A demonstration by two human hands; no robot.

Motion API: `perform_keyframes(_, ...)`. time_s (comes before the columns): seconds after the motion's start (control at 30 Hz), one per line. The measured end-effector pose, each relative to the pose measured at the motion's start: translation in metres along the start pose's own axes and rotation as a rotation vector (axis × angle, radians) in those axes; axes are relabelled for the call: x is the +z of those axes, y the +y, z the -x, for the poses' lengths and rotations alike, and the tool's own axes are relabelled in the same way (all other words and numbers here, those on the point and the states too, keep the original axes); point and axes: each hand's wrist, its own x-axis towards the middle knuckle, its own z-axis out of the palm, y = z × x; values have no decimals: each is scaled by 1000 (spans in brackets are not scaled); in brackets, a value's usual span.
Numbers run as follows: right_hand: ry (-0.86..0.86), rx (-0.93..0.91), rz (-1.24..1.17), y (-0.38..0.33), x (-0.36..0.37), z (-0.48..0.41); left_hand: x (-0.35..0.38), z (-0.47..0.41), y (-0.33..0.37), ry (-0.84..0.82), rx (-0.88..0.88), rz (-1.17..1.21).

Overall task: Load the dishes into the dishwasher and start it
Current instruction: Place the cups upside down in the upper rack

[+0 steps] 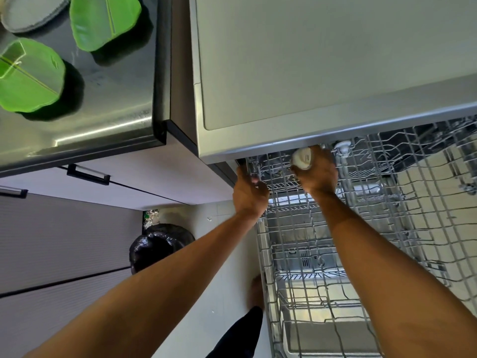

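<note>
The dishwasher's wire upper rack is pulled out below the grey dishwasher top. My right hand is shut on a small white cup, held bottom-up over the rack's far left part, just under the front edge of the dishwasher top. My left hand grips the rack's left edge beside it. Two green leaf-shaped plates and a grey round plate lie on the dark counter at the upper left. The lower rack shows through the wires.
A bin lined with a black bag stands on the pale floor left of the dishwasher. Cabinet drawers with black handles run under the counter. My foot and dark trouser leg are beside the rack's left side.
</note>
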Motion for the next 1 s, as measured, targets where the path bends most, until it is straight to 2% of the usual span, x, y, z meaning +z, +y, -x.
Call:
perform_keyframes(0.1, 121, -99, 47, -4, -10, -1, 1, 1, -1, 2, 8, 14)
perform_keyframes(0.2, 118, -54, 24, -5, -14, -14, 1, 1, 0, 14, 14, 25)
perform_keyframes(0.3, 47, 17, 30, -6, -13, -28, 2, 1, -2, 15, 24, 25)
perform_keyframes(0.4, 17, -11, 48, -5, -16, -32, 2, 0, -2, 4, 21, 20)
perform_keyframes(0.63, -22, -323, 196, 1, -16, -9, 3, -1, -3, 24, 19, 25)
perform_keyframes(0.83, -215, -247, 296, -19, -7, -17, 3, -1, -3, 14, 23, 40)
perform_keyframes(1.0, -285, -232, 270, -13, -6, -25, 2, -3, -4, -8, -1, 51)
